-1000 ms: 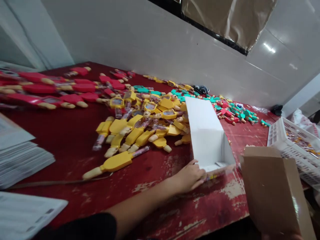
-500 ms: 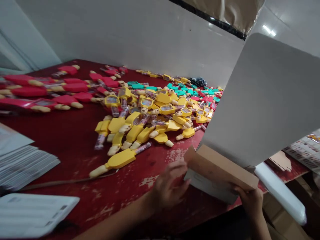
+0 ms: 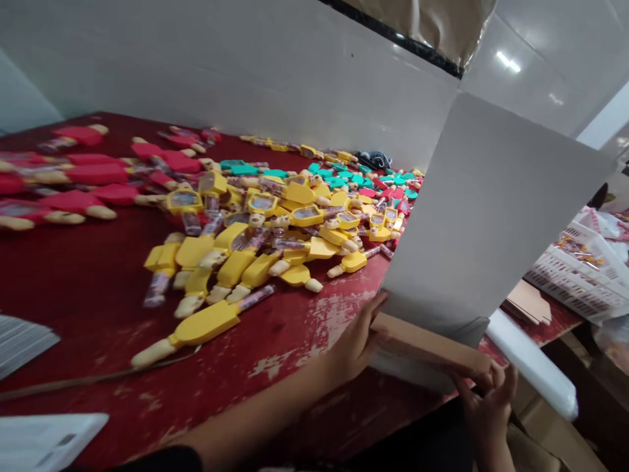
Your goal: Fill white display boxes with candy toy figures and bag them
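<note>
A cardboard box (image 3: 427, 347), brown inside and white outside, stands at the near edge of the red table. Its tall white lid panel (image 3: 496, 216) rises behind it. My left hand (image 3: 358, 337) grips the box's left end, fingers over the corner by the lid. At the right end my right hand (image 3: 489, 393) has its fingers closed on the brown edge. Left of the box lies a heap of yellow toys (image 3: 236, 262) with pale knobbed ends and clear tubes; one yellow toy (image 3: 206, 328) lies apart, nearest my left forearm.
Pink toys (image 3: 98, 174) lie at the left, green ones (image 3: 240, 168) farther back. Stacked white sheets (image 3: 22, 344) are at the left edge. A white roll (image 3: 535, 367), flat cardboard pieces (image 3: 528, 303) and a white basket (image 3: 574, 269) are on the right.
My left hand has moved from beside the box onto its left corner and closed there. The brown flap has folded inward. My right hand stays at the right end; the view has shifted right.
</note>
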`<action>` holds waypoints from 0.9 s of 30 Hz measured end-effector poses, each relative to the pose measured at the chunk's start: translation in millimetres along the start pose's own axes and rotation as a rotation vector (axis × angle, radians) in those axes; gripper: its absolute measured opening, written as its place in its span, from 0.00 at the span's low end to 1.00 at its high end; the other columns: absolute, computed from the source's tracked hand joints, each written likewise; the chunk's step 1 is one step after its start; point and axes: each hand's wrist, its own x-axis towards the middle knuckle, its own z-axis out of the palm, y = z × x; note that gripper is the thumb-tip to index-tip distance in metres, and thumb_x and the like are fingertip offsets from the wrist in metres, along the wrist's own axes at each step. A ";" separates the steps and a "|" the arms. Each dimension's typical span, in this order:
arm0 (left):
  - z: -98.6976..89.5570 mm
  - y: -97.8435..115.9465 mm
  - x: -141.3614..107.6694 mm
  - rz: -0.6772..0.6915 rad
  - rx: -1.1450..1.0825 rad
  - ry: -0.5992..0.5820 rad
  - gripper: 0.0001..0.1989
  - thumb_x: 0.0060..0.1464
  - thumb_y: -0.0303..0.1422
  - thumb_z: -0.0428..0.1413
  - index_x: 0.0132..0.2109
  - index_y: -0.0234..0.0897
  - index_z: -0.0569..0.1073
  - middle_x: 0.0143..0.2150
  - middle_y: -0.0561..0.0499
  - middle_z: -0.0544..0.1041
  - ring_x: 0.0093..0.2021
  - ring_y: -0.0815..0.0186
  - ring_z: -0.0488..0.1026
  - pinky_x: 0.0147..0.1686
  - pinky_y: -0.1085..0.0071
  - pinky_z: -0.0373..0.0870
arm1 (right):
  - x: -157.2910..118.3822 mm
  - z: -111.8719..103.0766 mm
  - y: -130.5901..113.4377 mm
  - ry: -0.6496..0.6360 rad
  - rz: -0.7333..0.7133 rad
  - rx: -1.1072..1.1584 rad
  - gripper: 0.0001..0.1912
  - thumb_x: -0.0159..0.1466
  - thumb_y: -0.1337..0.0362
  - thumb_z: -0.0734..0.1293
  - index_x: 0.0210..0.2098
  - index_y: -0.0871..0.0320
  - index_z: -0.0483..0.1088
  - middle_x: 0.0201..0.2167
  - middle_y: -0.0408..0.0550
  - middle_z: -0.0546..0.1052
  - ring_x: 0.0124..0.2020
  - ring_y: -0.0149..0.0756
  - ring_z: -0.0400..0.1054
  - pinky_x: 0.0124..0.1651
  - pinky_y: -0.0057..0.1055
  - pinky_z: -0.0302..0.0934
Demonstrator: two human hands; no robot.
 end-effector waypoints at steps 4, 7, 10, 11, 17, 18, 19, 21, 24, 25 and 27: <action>5.6 -0.4 -4.4 0.149 0.190 0.133 0.28 0.63 0.27 0.45 0.66 0.49 0.47 0.67 0.42 0.56 0.67 0.57 0.55 0.61 0.56 0.64 | 5.7 3.2 -18.7 0.055 -0.239 -0.403 0.28 0.60 0.57 0.70 0.58 0.51 0.63 0.49 0.59 0.69 0.45 0.49 0.70 0.45 0.44 0.66; 6.4 2.4 -4.1 0.140 0.296 0.003 0.27 0.63 0.25 0.43 0.66 0.48 0.49 0.62 0.43 0.64 0.63 0.59 0.62 0.58 0.60 0.69 | 18.0 15.0 -28.3 -0.082 -0.432 -0.480 0.27 0.61 0.54 0.67 0.57 0.56 0.65 0.56 0.62 0.66 0.55 0.57 0.62 0.55 0.51 0.57; 8.0 5.3 -5.7 0.081 0.381 0.022 0.24 0.63 0.27 0.45 0.64 0.44 0.54 0.68 0.40 0.53 0.67 0.54 0.55 0.59 0.57 0.67 | 29.4 34.8 -32.7 -0.262 -0.541 -0.282 0.27 0.65 0.57 0.61 0.60 0.64 0.59 0.53 0.61 0.70 0.56 0.51 0.61 0.58 0.47 0.55; 9.0 5.8 -7.9 0.073 0.403 0.061 0.23 0.62 0.27 0.47 0.63 0.42 0.56 0.70 0.41 0.47 0.68 0.53 0.51 0.60 0.55 0.65 | 32.3 40.8 -33.4 -0.278 -0.550 -0.230 0.27 0.65 0.58 0.61 0.60 0.65 0.59 0.52 0.61 0.71 0.55 0.50 0.61 0.57 0.46 0.56; 16.8 -1.9 -39.6 0.307 0.463 0.263 0.35 0.56 0.24 0.54 0.67 0.41 0.50 0.71 0.41 0.40 0.70 0.49 0.43 0.60 0.55 0.65 | 41.7 52.9 -40.0 -0.398 -0.558 -0.142 0.27 0.62 0.54 0.64 0.54 0.68 0.65 0.44 0.62 0.72 0.46 0.51 0.64 0.48 0.46 0.62; 17.9 -3.8 -46.6 0.351 0.483 0.261 0.38 0.54 0.24 0.56 0.67 0.42 0.48 0.71 0.41 0.41 0.70 0.49 0.44 0.61 0.54 0.64 | 42.3 53.8 -41.6 -0.421 -0.546 -0.132 0.27 0.62 0.52 0.64 0.52 0.68 0.66 0.43 0.62 0.72 0.45 0.50 0.65 0.46 0.45 0.63; 18.7 -5.5 -53.4 0.388 0.502 0.258 0.41 0.52 0.23 0.57 0.67 0.41 0.47 0.71 0.40 0.42 0.70 0.48 0.44 0.61 0.52 0.63 | 42.5 55.3 -43.1 -0.437 -0.530 -0.126 0.28 0.62 0.50 0.64 0.51 0.68 0.67 0.42 0.62 0.72 0.44 0.50 0.65 0.46 0.44 0.64; 19.4 -7.3 -65.0 0.476 0.517 0.265 0.42 0.49 0.23 0.59 0.67 0.44 0.49 0.71 0.44 0.42 0.70 0.49 0.44 0.64 0.51 0.58 | 41.0 61.0 -45.0 -0.461 -0.492 -0.122 0.27 0.63 0.48 0.63 0.48 0.67 0.68 0.40 0.60 0.73 0.43 0.49 0.66 0.43 0.42 0.65; 18.6 -3.3 -71.2 0.629 0.515 0.182 0.33 0.51 0.30 0.58 0.62 0.52 0.58 0.71 0.55 0.46 0.70 0.57 0.44 0.66 0.57 0.53 | 32.7 72.1 -44.8 -0.416 -0.430 -0.099 0.21 0.66 0.51 0.60 0.43 0.65 0.69 0.35 0.56 0.73 0.38 0.44 0.67 0.38 0.38 0.65; 18.3 0.2 -69.6 0.617 0.543 0.089 0.29 0.52 0.34 0.58 0.61 0.51 0.60 0.69 0.54 0.52 0.69 0.58 0.47 0.66 0.58 0.55 | 28.2 74.7 -44.2 -0.371 -0.421 -0.075 0.20 0.67 0.52 0.58 0.42 0.64 0.69 0.33 0.55 0.73 0.37 0.43 0.67 0.38 0.37 0.64; 18.9 9.2 -62.1 0.502 0.659 -0.146 0.27 0.55 0.44 0.54 0.60 0.41 0.63 0.63 0.46 0.64 0.66 0.55 0.56 0.63 0.57 0.60 | 17.9 76.7 -42.3 -0.268 -0.410 -0.050 0.18 0.68 0.56 0.57 0.42 0.64 0.69 0.33 0.55 0.73 0.37 0.42 0.67 0.40 0.37 0.63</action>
